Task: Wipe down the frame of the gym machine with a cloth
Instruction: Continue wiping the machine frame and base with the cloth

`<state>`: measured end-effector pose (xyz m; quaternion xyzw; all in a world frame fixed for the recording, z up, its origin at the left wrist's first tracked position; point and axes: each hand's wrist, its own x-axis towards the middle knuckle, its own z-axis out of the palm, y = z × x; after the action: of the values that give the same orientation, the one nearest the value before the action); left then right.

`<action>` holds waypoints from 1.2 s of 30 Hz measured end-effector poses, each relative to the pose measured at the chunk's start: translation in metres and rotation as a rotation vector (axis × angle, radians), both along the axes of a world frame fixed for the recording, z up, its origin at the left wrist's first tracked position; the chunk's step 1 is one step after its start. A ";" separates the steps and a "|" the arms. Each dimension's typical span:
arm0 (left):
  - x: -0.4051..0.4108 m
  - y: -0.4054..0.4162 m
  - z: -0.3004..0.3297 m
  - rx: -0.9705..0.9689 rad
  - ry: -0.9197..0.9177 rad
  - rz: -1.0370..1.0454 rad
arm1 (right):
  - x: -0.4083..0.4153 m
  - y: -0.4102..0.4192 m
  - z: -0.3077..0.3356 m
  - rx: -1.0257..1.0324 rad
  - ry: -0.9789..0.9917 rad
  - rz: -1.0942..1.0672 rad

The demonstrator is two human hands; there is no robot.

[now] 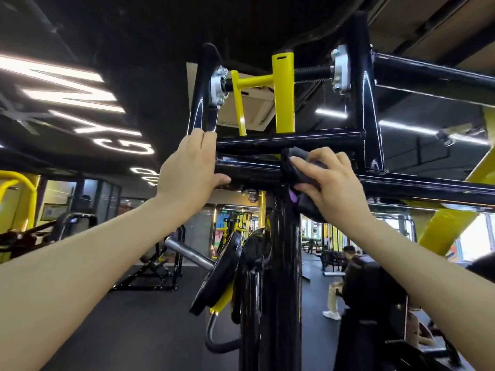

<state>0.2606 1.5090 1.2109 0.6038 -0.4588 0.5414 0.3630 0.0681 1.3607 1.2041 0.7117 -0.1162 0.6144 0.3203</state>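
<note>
Frame [267,168] of the gym machine: glossy black tubing, seen from below, with a horizontal bar running across at hand height and a thick black post [281,277] dropping from it.

Cloth [300,167]: dark, with a purple patch showing; bunched against the horizontal bar just above the top of the post. Part of it hangs below the right hand.

Right hand [330,183]: grip clenched around the cloth, fingers curled over the top of it and thumb underneath, pressing it onto the bar.

Left hand [188,167]: grip on the frame, to the left of the cloth. Fingers reach up and over the bar at the foot of a black upright; thumb lies along the bar's underside, pointing toward the right hand. The two hands are near each other but apart.

Above the hands: a second black crossbar, then a yellow bracket [282,92] on a threaded shaft between two silver flanges [340,69].

Below the left hand: a steel peg [187,254] carrying a black weight plate [219,274], beside the post.

Lower right of the right hand: a seated person [345,274] in dark clothing and white shoes, partly hidden by a black pad.

Left and behind: other black and yellow machines on a dark floor [134,317]; lit lettering [80,103] on the dark ceiling.
</note>
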 end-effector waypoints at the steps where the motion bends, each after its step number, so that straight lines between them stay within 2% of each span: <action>1: 0.001 0.000 0.000 -0.003 -0.002 0.004 | 0.004 0.003 0.001 -0.019 -0.009 -0.008; 6: 0.000 -0.001 -0.001 -0.020 0.004 0.001 | 0.038 0.026 0.011 -0.137 0.082 -0.059; 11: -0.003 0.000 -0.001 -0.009 0.028 -0.011 | 0.008 0.009 0.006 -0.061 0.070 -0.041; 18: -0.003 -0.001 -0.001 0.000 0.016 0.046 | 0.032 0.019 0.013 -0.181 0.132 -0.131; 25: -0.008 0.001 -0.002 0.000 0.048 0.078 | 0.003 -0.010 0.004 -0.009 0.004 0.010; 30: -0.025 -0.001 -0.010 -0.094 -0.167 0.157 | 0.004 -0.017 -0.002 -0.027 -0.079 0.045; 33: -0.040 -0.014 -0.010 0.044 -0.312 0.132 | 0.004 -0.023 -0.018 -0.037 -0.124 0.034; 36: -0.047 -0.027 -0.005 0.182 -0.301 0.140 | 0.003 -0.028 -0.026 -0.074 -0.155 -0.007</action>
<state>0.2131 1.4817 1.2057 0.5767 -0.5117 0.6060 0.1956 0.0710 1.3330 1.1777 0.6494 -0.1204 0.6702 0.3385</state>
